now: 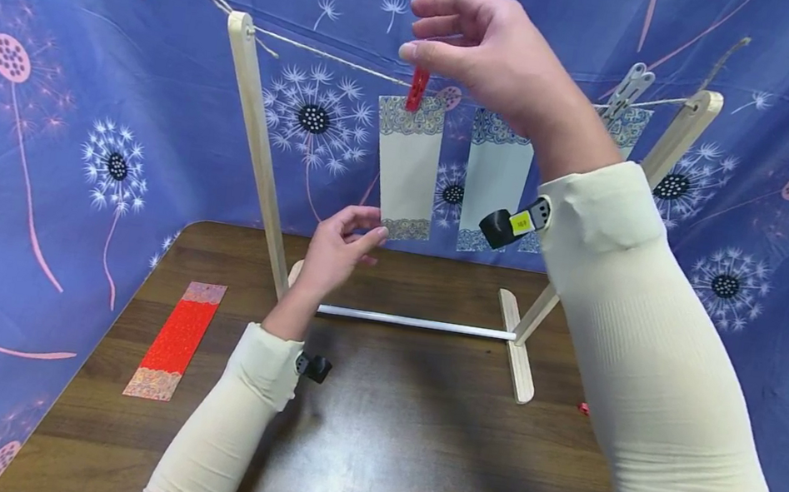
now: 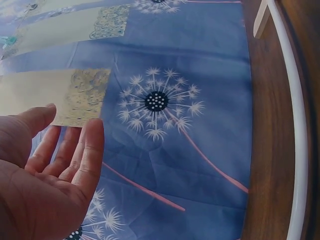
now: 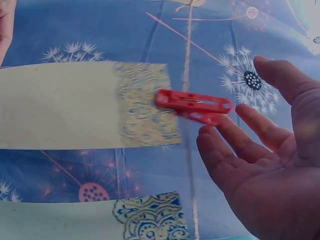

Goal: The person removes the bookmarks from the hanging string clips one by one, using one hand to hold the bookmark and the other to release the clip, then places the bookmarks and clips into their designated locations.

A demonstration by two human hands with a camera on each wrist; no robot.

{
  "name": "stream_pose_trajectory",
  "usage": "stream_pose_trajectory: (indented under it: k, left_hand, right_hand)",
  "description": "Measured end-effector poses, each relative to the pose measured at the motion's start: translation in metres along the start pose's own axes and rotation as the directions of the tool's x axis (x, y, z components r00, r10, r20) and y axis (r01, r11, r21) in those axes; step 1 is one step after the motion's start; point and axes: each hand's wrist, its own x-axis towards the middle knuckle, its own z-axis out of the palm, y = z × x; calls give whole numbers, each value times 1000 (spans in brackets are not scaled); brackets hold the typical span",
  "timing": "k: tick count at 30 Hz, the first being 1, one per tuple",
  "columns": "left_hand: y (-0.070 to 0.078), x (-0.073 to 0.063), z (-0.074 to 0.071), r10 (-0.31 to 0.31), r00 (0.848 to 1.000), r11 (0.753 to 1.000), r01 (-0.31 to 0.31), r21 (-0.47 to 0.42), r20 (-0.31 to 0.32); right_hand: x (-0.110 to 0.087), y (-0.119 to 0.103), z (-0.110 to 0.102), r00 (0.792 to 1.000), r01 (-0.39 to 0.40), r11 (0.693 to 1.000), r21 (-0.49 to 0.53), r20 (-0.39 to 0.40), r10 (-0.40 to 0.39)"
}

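A red clothespin (image 1: pixel 417 91) clamps a pale card with patterned ends (image 1: pixel 409 168) to the string (image 1: pixel 337 59). My right hand (image 1: pixel 492 58) is beside the clothespin's upper end; in the right wrist view its thumb and fingers are spread, the fingertips close to the red handles. My left hand (image 1: pixel 341 247) is at the card's lower left corner. In the left wrist view, the thumb lies near the card's edge and the fingers (image 2: pixel 92 150) extend loosely beside it, without a pinch. A second such card (image 1: pixel 496 180) hangs to the right, partly behind my right hand.
A third patterned card (image 1: pixel 630 132) hangs near the right post (image 1: pixel 682 139), with a grey clothespin (image 1: pixel 628 90) there. The left post (image 1: pixel 258 160) and a white bar (image 1: pixel 417 323) complete the stand. A red card (image 1: pixel 183 334) lies on the wooden table (image 1: pixel 409 467).
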Motion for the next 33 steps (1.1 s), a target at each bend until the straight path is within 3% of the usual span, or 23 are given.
stream_pose_trajectory:
  k: [14, 33]
  left_hand:
    - [-8, 0, 5, -8, 1000, 1000, 8, 10, -11]
    - [-10, -4, -1, 24, 997, 1000, -24, 7, -76]
  right_hand:
    - [1, 8, 7, 997, -75, 996, 48, 8, 74]
    - [3, 9, 14, 995, -73, 982, 175, -52, 83]
